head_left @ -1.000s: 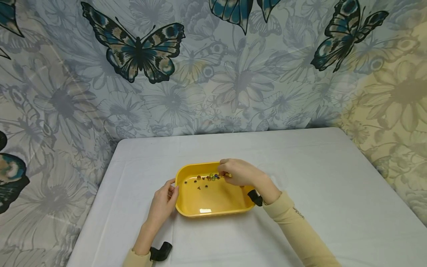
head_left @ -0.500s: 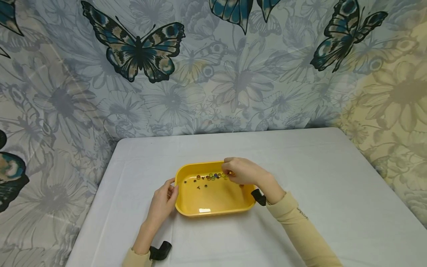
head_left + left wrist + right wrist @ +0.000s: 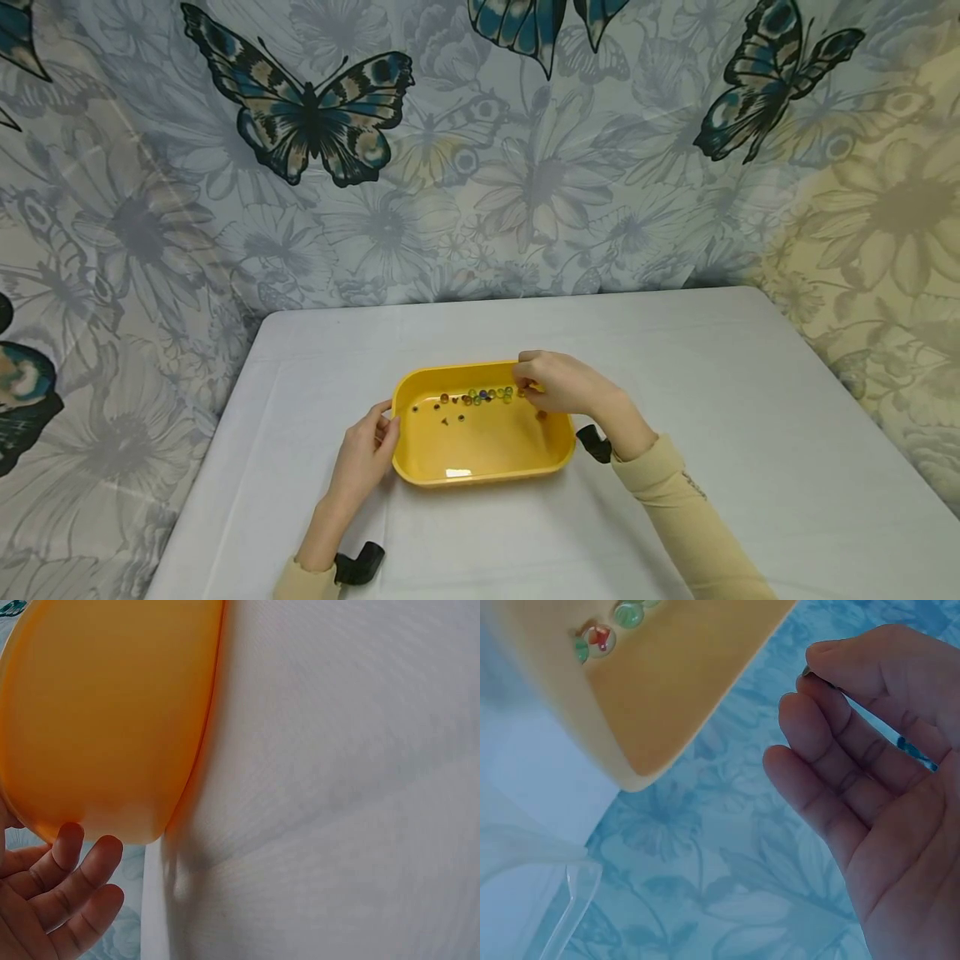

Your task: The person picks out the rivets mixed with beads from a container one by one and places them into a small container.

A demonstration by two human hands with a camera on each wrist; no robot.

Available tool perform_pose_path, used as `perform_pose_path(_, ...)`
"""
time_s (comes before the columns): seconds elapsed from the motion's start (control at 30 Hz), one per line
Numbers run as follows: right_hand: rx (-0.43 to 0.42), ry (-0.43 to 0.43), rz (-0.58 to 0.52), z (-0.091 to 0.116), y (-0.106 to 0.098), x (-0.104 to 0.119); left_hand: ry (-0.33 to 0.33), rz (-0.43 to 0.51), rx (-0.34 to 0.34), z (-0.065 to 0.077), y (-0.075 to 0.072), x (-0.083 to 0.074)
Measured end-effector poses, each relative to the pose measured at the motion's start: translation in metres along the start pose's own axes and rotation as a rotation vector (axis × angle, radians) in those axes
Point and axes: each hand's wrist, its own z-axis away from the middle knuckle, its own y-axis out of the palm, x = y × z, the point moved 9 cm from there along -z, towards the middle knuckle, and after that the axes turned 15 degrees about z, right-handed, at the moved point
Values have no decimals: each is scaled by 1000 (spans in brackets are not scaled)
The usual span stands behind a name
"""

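A shallow yellow tray [image 3: 480, 454] lies on the white-covered table. Several glass marbles [image 3: 480, 397] run in a loose row along its back half, with a few small dark metal-looking pieces [image 3: 461, 418] at the left. My left hand [image 3: 365, 450] grips the tray's left rim; in the left wrist view its other fingers [image 3: 99, 859] curl loosely beside the tray wall. Over the tray's back right corner, my right hand [image 3: 562, 382] pinches a tiny dark piece [image 3: 807, 672] between thumb and forefinger. The fingers mostly cover it, so I cannot tell its kind.
A clear plastic container [image 3: 574, 881] shows at the lower left of the right wrist view, close to the tray's corner. The white cloth [image 3: 480, 542] covers the table up to a patterned butterfly backdrop [image 3: 450, 208]. Black wrist cameras [image 3: 360, 564] sit on both wrists.
My right hand has moved rightward along the tray's back side, uncovering more marbles beneath it. The left hand stays at the left rim, and the tray has barely shifted.
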Motion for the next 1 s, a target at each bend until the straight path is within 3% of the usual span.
perform_pose_path(0.47, -10, 62, -22, 12, -2, -12, 14, 2, -9, 0, -1, -1)
perform_pose_path(1.0, -62, 73, -32, 31, -2, -27, 5, 5, -7, 0, -1, -1)
